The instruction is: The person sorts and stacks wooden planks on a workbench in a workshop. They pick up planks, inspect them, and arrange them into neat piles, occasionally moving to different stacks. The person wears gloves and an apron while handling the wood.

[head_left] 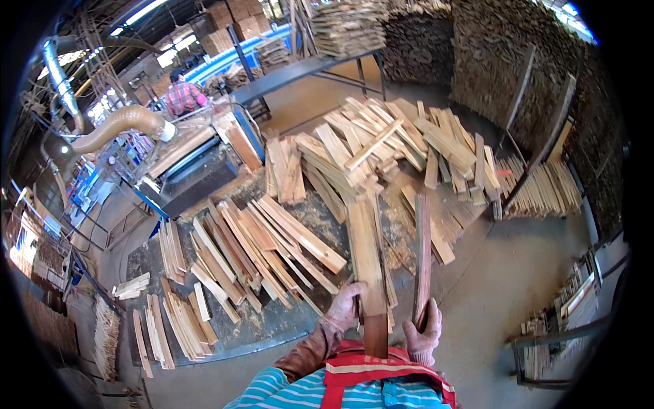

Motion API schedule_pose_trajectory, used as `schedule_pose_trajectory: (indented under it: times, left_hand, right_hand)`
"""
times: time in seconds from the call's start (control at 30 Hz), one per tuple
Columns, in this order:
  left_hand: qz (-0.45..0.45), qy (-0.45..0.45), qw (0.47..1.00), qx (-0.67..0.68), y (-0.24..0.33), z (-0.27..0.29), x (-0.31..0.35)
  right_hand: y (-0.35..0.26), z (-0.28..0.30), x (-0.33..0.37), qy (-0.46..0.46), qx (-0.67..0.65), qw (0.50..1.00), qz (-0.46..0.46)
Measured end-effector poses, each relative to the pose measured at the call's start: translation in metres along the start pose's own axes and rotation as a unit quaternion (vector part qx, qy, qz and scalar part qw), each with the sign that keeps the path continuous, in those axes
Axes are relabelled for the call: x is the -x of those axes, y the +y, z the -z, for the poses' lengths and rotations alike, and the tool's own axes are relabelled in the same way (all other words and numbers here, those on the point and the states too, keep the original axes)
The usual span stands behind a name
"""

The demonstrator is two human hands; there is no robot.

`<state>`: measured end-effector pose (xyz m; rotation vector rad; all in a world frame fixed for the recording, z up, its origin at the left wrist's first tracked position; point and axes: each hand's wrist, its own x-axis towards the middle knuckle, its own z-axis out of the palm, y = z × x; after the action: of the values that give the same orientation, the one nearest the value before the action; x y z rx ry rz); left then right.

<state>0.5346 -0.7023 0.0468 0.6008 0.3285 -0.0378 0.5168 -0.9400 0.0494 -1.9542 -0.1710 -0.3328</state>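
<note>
My gloved left hand (345, 308) is closed on the edge of a wide wooden board (367, 266), which stands lengthwise in front of my body with its near end by my red apron. Another thin strip shows along this board's right side; whether my hand grips it too, I cannot tell. In my gloved right hand (424, 332) is a narrow, darker wooden plank (422, 255), held on edge and pointing away from me. A gap separates the two pieces. Just beyond them lies a loose heap of boards (371, 146) on the table.
Sorted rows of strips (238, 252) lie on the dark, sawdust-strewn table (272, 327) at left. A machine with a hose (122, 128) stands beyond. A person in a checked shirt (182, 99) is behind it. Upright planks (541, 187) fill a rack at right.
</note>
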Motion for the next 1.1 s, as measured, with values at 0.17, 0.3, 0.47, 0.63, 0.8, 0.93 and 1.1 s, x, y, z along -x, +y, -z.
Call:
schedule_pose_trajectory:
  times: [0.17,0.3,0.47,0.63,0.8,0.93,1.1]
  left_hand:
    - [-0.002,0.010,1.000,-0.020,-0.008,0.002,-0.002]
    - [-0.023,0.048,0.997,-0.053,-0.012,0.017,-0.005]
    - [-0.014,0.059,0.998,-0.032,-0.015,0.038,-0.012]
    - [-0.030,0.126,0.990,-0.046,-0.010,0.050,-0.017]
    - [-0.027,0.148,0.985,-0.081,0.011,0.061,-0.008]
    - [-0.015,0.151,0.984,-0.094,0.024,0.092,-0.014]
    - [0.005,0.176,0.976,-0.125,0.031,0.117,-0.023]
  right_hand:
    - [0.002,0.004,0.006,0.022,0.001,0.999,0.028]
    - [-0.014,0.006,-0.005,-0.038,0.068,0.996,-0.039]
    - [-0.001,0.009,0.002,-0.120,0.147,0.978,-0.090]
    - [0.000,0.012,0.001,-0.148,0.200,0.964,-0.092]
    - [-0.006,0.010,-0.002,-0.160,0.230,0.957,-0.081]
    - [-0.006,0.008,-0.002,-0.154,0.234,0.954,-0.109]
    - [0.016,0.002,0.003,-0.116,0.196,0.951,-0.209]
